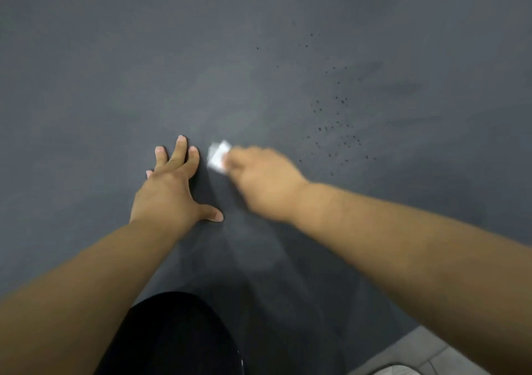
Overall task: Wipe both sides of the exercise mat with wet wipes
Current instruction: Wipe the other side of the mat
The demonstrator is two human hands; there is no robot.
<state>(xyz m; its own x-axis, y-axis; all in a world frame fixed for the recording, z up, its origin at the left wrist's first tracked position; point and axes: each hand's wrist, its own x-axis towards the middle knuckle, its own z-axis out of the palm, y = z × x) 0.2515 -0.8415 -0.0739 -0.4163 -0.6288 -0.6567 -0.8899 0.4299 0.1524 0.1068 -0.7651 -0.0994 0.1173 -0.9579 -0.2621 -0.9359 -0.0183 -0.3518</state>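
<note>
The exercise mat, dark grey, fills nearly the whole frame and lies flat. Left of centre, the left hand rests palm-down on it with its fingers spread and straight, as if bracing the mat. Below it, at the bottom edge, is a dark-clothed knee. Just right of the left hand, the wet wipe, folded small and white, sits on the mat under the tips of the right hand. That hand is blurred, but its fingers look curled over the wipe. Right of centre, dark specks dot the mat, with faint streaks further right. Pale floor shows at the lower right corner.

Judging from the specks, this face is only partly wiped. The other side is unseen and likely not yet done.
</note>
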